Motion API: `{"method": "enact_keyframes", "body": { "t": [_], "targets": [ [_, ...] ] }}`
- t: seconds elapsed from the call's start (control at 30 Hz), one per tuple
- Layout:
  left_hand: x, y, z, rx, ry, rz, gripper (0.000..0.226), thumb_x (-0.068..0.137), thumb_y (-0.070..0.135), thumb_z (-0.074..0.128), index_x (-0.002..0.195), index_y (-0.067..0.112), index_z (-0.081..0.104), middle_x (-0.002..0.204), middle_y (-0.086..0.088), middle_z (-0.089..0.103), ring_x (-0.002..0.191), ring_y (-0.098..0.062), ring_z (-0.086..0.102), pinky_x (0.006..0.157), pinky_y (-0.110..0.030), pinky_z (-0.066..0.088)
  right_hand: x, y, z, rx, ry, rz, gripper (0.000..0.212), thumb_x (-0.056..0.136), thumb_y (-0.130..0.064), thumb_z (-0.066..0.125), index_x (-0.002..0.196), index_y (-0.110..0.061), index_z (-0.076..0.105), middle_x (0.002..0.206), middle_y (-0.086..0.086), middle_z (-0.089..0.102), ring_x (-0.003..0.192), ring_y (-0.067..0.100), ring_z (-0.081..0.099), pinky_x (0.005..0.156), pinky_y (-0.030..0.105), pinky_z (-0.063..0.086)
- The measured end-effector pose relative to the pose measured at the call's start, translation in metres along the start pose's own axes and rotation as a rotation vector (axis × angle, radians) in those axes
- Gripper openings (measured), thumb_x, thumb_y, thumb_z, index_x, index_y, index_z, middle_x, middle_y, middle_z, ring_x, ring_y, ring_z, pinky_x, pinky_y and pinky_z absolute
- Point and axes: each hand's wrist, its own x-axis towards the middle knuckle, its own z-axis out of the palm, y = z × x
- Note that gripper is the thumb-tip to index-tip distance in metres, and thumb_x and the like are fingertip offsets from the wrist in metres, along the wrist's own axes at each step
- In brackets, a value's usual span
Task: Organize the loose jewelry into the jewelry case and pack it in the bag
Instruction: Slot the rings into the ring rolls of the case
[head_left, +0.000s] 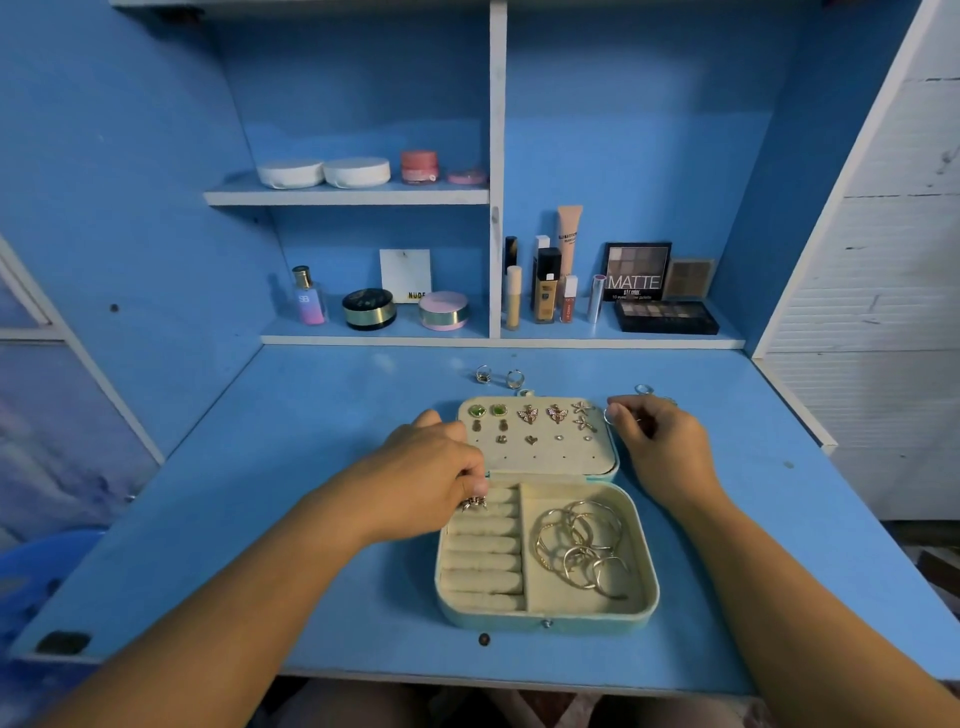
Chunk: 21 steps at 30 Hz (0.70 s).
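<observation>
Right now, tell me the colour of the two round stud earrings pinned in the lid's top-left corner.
Green stud earrings, clearest in the head view.

Head-worn wide-angle view, facing forward and down, close over desk

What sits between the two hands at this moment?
In the head view, the case's open lid, with earrings pinned on it, lies between the left hand and the right hand.
</observation>
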Motion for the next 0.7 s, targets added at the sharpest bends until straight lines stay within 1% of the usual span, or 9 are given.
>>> {"method": "enact_keyframes", "body": {
  "t": [0.13,0.23,0.3,0.33,0.4,0.5,0.6,0.7],
  "targets": [
    [0.005,-0.001,0.001,0.037,-0.019,-0.011,0.018,0.099,0.042,0.047,0.09,0.035,0.06,0.097,0.013,0.04,0.102,-0.012,0.03,0.095,-0.029,0.029,0.001,0.001,0.001,0.023,-0.008,0.004,0.016,0.092,-0.029,0.06,0.1,-0.02,0.07,0.08,-0.016,0.062,0.075,-0.002,0.056,0.059,0.006,0.04],
    [0.005,-0.001,0.006,0.05,0.107,0.046,0.012,0.096,0.043,0.054,0.092,0.035,0.062,0.097,0.016,0.035,0.099,-0.008,0.027,0.095,-0.028,0.027,0.002,0.001,0.001,0.033,-0.013,0.003,0.016,0.092,-0.029,0.06,0.1,-0.02,0.07,0.081,-0.014,0.063,0.075,0.0,0.057,0.061,0.009,0.038],
    [0.003,-0.003,0.009,-0.019,0.183,0.075,0.006,0.092,0.042,0.06,0.092,0.036,0.059,0.096,0.018,0.037,0.098,-0.006,0.029,0.094,-0.027,0.028,0.002,0.002,0.0,0.036,-0.017,0.005,0.015,0.092,-0.03,0.06,0.1,-0.021,0.069,0.082,-0.013,0.063,0.076,0.0,0.056,0.061,0.009,0.038],
    [0.002,-0.006,0.01,-0.062,0.196,0.073,0.007,0.091,0.042,0.062,0.091,0.036,0.058,0.096,0.019,0.039,0.098,-0.007,0.032,0.092,-0.027,0.03,0.002,0.002,0.0,0.041,-0.019,0.006,0.015,0.092,-0.03,0.06,0.099,-0.021,0.069,0.082,-0.013,0.064,0.076,0.001,0.056,0.06,0.008,0.038],
    [0.003,-0.014,0.012,-0.18,0.177,0.051,0.008,0.089,0.04,0.066,0.088,0.035,0.06,0.095,0.017,0.047,0.098,-0.007,0.042,0.09,-0.027,0.037,0.001,0.002,0.0,0.045,-0.025,0.007,0.013,0.092,-0.03,0.059,0.098,-0.023,0.069,0.083,-0.012,0.064,0.077,0.002,0.057,0.059,0.008,0.039],
    [0.007,-0.023,0.01,-0.373,0.145,-0.004,0.011,0.083,0.037,0.074,0.08,0.036,0.063,0.09,0.01,0.058,0.087,-0.006,0.055,0.08,-0.023,0.046,0.001,0.001,0.001,0.045,-0.031,0.007,0.01,0.092,-0.031,0.059,0.095,-0.026,0.067,0.083,-0.014,0.063,0.077,0.002,0.057,0.058,0.007,0.04],
    [0.007,-0.025,0.01,-0.4,0.162,-0.01,0.012,0.08,0.036,0.078,0.078,0.035,0.066,0.087,0.01,0.061,0.081,-0.007,0.058,0.076,-0.025,0.05,0.0,0.0,0.001,0.063,-0.034,0.006,0.01,0.092,-0.03,0.06,0.095,-0.025,0.068,0.084,-0.011,0.064,0.08,0.007,0.059,0.062,0.01,0.041],
    [0.002,-0.019,0.016,-0.359,0.244,0.025,0.006,0.084,0.033,0.074,0.081,0.032,0.069,0.086,0.013,0.062,0.083,-0.006,0.059,0.076,-0.024,0.05,-0.001,-0.001,0.0,0.054,-0.031,-0.004,0.009,0.092,-0.029,0.059,0.094,-0.026,0.067,0.083,-0.012,0.064,0.078,0.003,0.058,0.061,0.009,0.04]
  ]
}}
